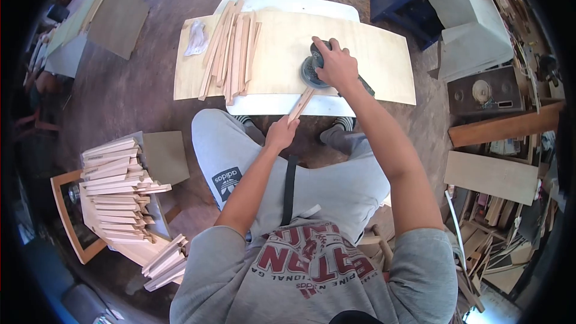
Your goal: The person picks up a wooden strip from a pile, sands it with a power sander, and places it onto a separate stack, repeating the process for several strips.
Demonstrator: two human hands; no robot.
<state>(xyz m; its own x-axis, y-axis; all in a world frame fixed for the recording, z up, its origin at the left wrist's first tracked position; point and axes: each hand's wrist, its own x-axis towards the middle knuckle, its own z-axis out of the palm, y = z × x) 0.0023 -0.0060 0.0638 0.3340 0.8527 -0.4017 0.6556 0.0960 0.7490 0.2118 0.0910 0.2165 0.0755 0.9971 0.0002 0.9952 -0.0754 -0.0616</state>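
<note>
My right hand (339, 66) is wrapped over the top of a dark green power sander (310, 73) with a round base. The sander rests on the far end of a narrow wooden strip (302, 103). My left hand (281, 132) grips the near end of that strip, just off the front edge of the work table. Beneath the tool lies a pale plywood board (384, 63) on a white tabletop (264, 105). A loose pile of similar wooden strips (231, 54) lies on the board's left part, beside a crumpled clear plastic bag (197, 37).
Stacked wooden strips (117, 195) sit low at my left, near a wooden frame (66, 222). A blue table (399, 3) stands at the back right. Along the right are a speaker-like box (483, 91), boards (492, 177) and heaped scrap wood (504, 234).
</note>
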